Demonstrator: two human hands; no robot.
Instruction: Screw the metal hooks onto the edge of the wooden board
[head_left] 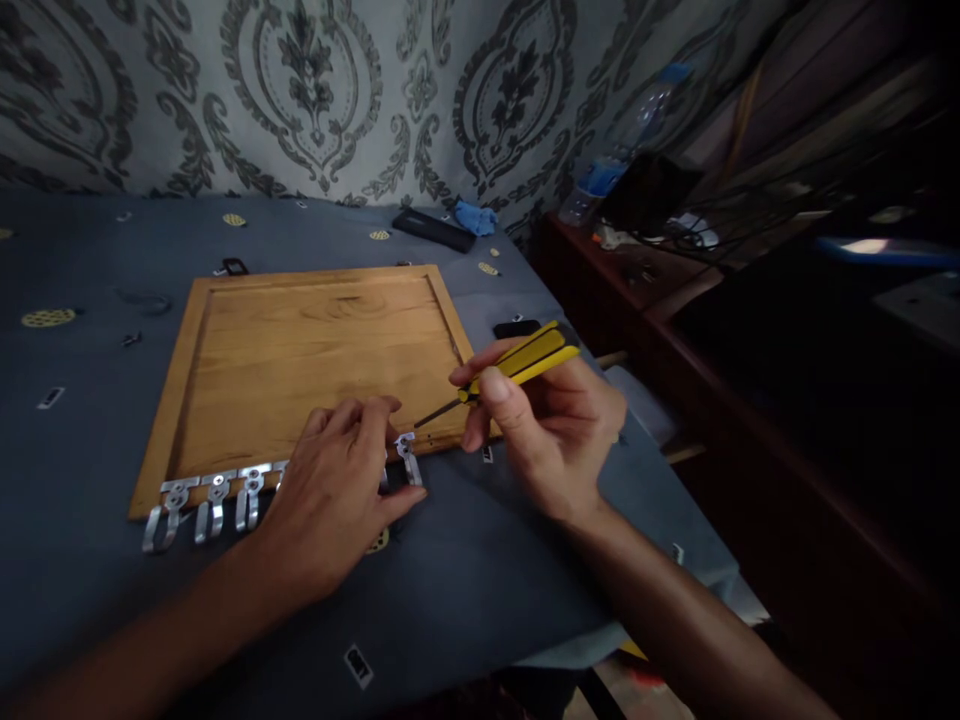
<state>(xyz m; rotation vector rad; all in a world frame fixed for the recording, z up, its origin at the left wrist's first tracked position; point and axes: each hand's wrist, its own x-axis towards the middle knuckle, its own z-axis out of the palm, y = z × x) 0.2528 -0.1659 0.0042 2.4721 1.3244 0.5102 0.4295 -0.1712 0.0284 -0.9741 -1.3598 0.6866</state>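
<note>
Currently, right hand [559, 432] grips yellow-black screwdriver [527, 361], tip near metal hook [410, 466] at near edge of framed wooden panel [322, 350]. Left hand [337, 490] crosses edge, thumb beside hook; cannot tell whether pinching.

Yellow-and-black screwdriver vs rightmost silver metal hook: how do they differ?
The screwdriver is long and straight; the hook is short and bent. The screwdriver, tilted tip-down, is in the right hand; the hook sits at the near edge of the framed wooden board, beside the left hand. Both have metal parts.
</note>
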